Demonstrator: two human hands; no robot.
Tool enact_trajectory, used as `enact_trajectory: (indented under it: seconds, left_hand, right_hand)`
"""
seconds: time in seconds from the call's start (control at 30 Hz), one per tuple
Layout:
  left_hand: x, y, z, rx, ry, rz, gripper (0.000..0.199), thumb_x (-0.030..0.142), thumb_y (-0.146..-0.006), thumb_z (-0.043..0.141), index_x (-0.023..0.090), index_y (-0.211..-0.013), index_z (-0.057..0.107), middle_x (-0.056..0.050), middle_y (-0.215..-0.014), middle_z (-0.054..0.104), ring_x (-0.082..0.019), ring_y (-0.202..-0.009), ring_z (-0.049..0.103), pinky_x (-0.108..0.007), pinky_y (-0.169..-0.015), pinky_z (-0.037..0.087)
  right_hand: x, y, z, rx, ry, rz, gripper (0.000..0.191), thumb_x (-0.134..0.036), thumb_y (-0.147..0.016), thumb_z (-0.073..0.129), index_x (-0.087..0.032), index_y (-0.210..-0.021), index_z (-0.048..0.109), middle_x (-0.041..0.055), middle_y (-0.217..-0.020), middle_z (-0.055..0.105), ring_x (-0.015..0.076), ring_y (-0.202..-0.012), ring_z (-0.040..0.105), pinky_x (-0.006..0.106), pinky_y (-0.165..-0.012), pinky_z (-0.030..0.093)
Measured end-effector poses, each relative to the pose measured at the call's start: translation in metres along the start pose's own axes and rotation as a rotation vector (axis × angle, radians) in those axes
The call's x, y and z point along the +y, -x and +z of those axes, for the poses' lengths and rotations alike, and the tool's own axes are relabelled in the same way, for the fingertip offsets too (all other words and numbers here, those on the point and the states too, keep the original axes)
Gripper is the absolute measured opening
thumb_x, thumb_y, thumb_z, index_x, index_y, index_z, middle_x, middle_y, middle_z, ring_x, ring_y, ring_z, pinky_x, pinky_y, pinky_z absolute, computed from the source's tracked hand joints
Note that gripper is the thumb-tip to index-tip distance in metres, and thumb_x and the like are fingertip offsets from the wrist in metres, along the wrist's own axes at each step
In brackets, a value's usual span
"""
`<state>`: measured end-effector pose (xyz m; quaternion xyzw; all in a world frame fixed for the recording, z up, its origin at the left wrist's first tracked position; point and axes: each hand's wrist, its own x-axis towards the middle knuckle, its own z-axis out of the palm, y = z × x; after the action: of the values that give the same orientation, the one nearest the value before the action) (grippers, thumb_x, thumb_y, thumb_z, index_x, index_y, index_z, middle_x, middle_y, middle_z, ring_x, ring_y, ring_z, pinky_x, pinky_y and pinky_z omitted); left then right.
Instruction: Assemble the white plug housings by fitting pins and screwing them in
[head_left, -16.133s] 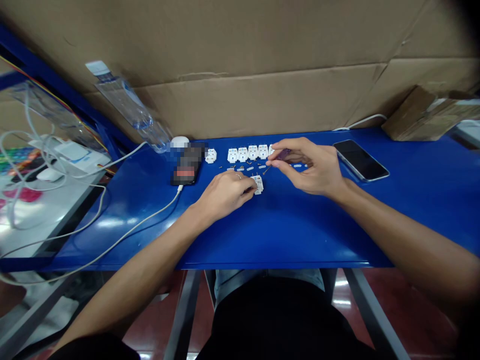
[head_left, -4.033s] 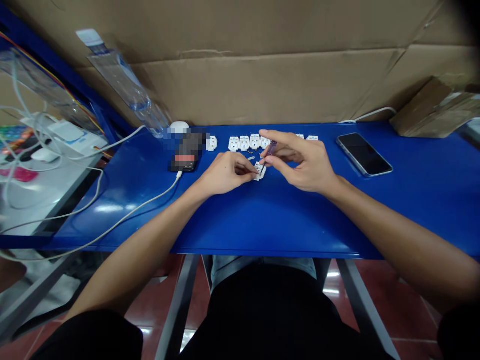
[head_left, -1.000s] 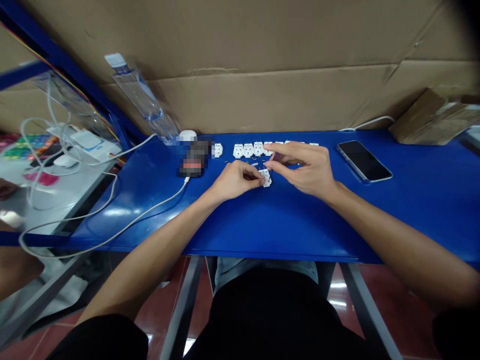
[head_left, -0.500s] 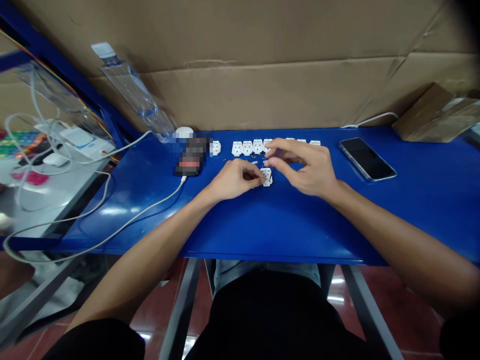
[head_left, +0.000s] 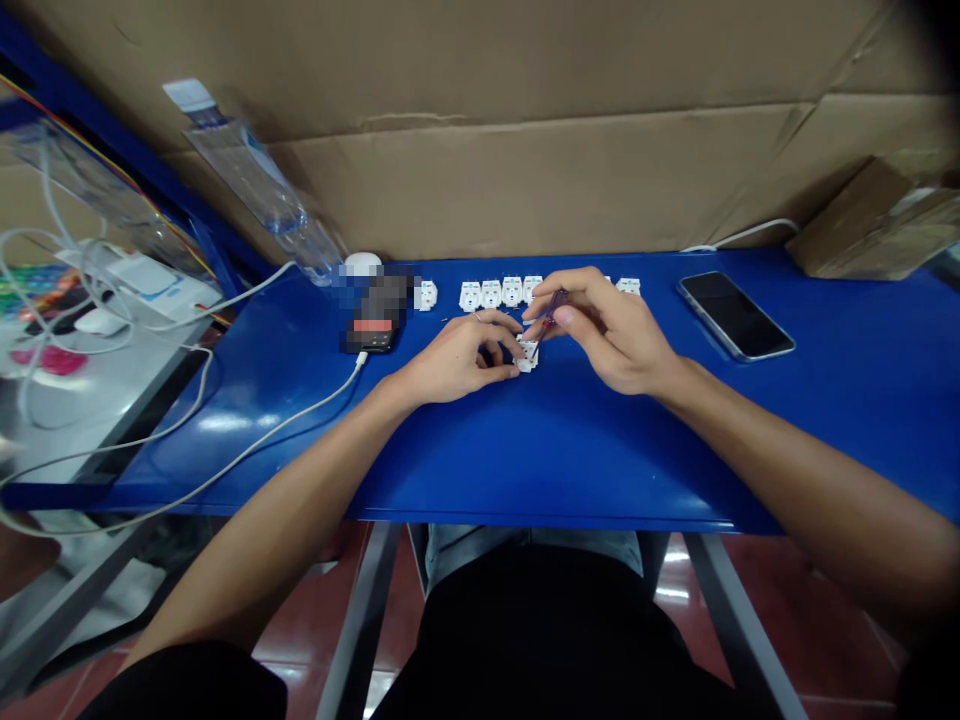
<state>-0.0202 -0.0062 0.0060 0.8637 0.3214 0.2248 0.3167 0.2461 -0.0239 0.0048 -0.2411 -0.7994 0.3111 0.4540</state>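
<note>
My left hand [head_left: 457, 362] grips a small white plastic plug body [head_left: 527, 354] by its side, fingers closed around it just above the blue tabletop [head_left: 600, 450]. My right hand [head_left: 611, 330] pinches a slim purple-handled screwdriver [head_left: 554, 311], whose tip points down at that white piece. The tip's contact with the piece is hidden by my fingers. Behind my hands stands a row of several matching white plug bodies [head_left: 491, 294], partly hidden by my right hand. Tiny loose metal parts lie near them.
A black smartphone [head_left: 735, 315] lies to the right of my hands, and a pixelated charging device [head_left: 375, 318] with a white cable [head_left: 285, 415] lies to the left. A plastic water bottle [head_left: 262, 180] leans against the cardboard [head_left: 525, 170] behind the table.
My right hand has turned, so the screwdriver now shows and angles down toward the white piece. My left hand has shifted slightly, still holding the piece.
</note>
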Motion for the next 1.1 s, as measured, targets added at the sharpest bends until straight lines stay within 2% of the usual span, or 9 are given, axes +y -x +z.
enact_trajectory:
  seconds: [0.07,0.17,0.33,0.5,0.6,0.7,0.83,0.97,1.1]
  left_hand:
    - [0.0,-0.001,0.0,0.0,0.0,-0.003,0.014,0.024,-0.096,0.086,0.022,-0.11,0.088,-0.009,-0.13,0.078,-0.019,-0.102,0.078,-0.028,-0.084,0.067]
    - [-0.001,-0.003,0.001,-0.011,-0.012,-0.014,0.013,0.025,-0.096,0.087,0.022,-0.109,0.088,-0.008,-0.117,0.079,-0.017,-0.092,0.076,-0.029,-0.083,0.065]
    - [-0.003,-0.005,0.002,-0.025,-0.041,-0.006,0.016,0.027,-0.096,0.088,0.022,-0.111,0.088,-0.008,-0.118,0.077,-0.018,-0.091,0.074,-0.029,-0.08,0.062]
    - [-0.007,-0.003,0.005,0.002,-0.062,0.019,0.014,0.027,-0.095,0.088,0.023,-0.109,0.088,-0.009,-0.117,0.078,-0.018,-0.091,0.073,-0.03,-0.079,0.061]
    - [-0.006,-0.001,0.008,0.035,-0.066,0.016,0.014,0.027,-0.095,0.09,0.023,-0.108,0.088,-0.008,-0.116,0.078,-0.016,-0.084,0.071,-0.031,-0.078,0.06]
    - [0.0,0.001,0.009,0.052,-0.049,-0.008,0.021,0.028,-0.093,0.092,0.022,-0.111,0.085,-0.007,-0.118,0.079,-0.013,-0.075,0.07,-0.03,-0.073,0.059]
    - [0.004,0.005,-0.01,0.035,-0.083,-0.031,0.047,0.037,-0.089,0.096,0.023,-0.131,0.078,-0.005,-0.116,0.083,-0.014,-0.072,0.072,-0.029,-0.075,0.06]
    - [-0.017,0.01,-0.042,0.232,-0.39,-0.102,0.016,0.027,-0.097,0.082,0.023,-0.113,0.084,-0.006,-0.109,0.084,-0.017,-0.073,0.07,-0.036,-0.087,0.06]
    - [-0.046,0.013,-0.058,0.275,-0.49,-0.221,0.014,0.016,-0.092,0.082,0.022,-0.103,0.089,-0.007,-0.085,0.078,-0.028,-0.084,0.075,-0.044,-0.096,0.059]
  right_hand:
    - [0.0,-0.001,0.0,-0.003,-0.032,0.016,0.034,-0.052,-0.119,0.057,-0.031,-0.146,0.062,0.0065,-0.135,0.081,0.0201,-0.11,0.086,0.036,-0.098,0.075]
    - [-0.004,-0.003,0.001,-0.003,-0.053,0.038,0.029,-0.049,-0.119,0.06,-0.03,-0.14,0.064,0.0046,-0.128,0.083,0.02,-0.111,0.087,0.034,-0.097,0.075]
    - [-0.016,-0.005,0.004,0.052,0.073,0.095,0.026,-0.049,-0.116,0.065,-0.028,-0.131,0.068,0.0022,-0.111,0.086,0.0216,-0.1,0.09,0.033,-0.088,0.075]
    - [-0.022,-0.006,0.01,0.132,0.223,0.085,0.024,-0.046,-0.11,0.073,-0.026,-0.123,0.069,0.0028,-0.104,0.088,0.0216,-0.085,0.089,0.028,-0.069,0.071]
    - [-0.022,-0.006,0.011,0.118,0.21,0.056,0.021,-0.042,-0.11,0.074,-0.026,-0.122,0.068,0.0026,-0.103,0.087,0.022,-0.089,0.089,0.028,-0.07,0.071]
    - [-0.02,-0.004,0.011,0.099,0.162,0.036,0.021,-0.04,-0.113,0.069,-0.026,-0.129,0.068,0.005,-0.115,0.088,0.0228,-0.098,0.09,0.032,-0.08,0.075]
    - [-0.014,-0.002,0.008,0.198,0.089,0.015,0.026,-0.042,-0.114,0.069,-0.027,-0.135,0.067,0.0051,-0.123,0.087,0.0215,-0.098,0.09,0.036,-0.091,0.077]
    - [-0.006,-0.004,0.004,0.324,0.069,0.027,0.029,-0.048,-0.114,0.068,-0.03,-0.136,0.067,0.0016,-0.119,0.086,0.0194,-0.09,0.09,0.034,-0.084,0.078]
    - [0.0,-0.005,0.001,0.338,0.075,0.029,0.027,-0.047,-0.114,0.069,-0.03,-0.134,0.067,0.0,-0.114,0.086,0.0185,-0.087,0.089,0.033,-0.082,0.077]
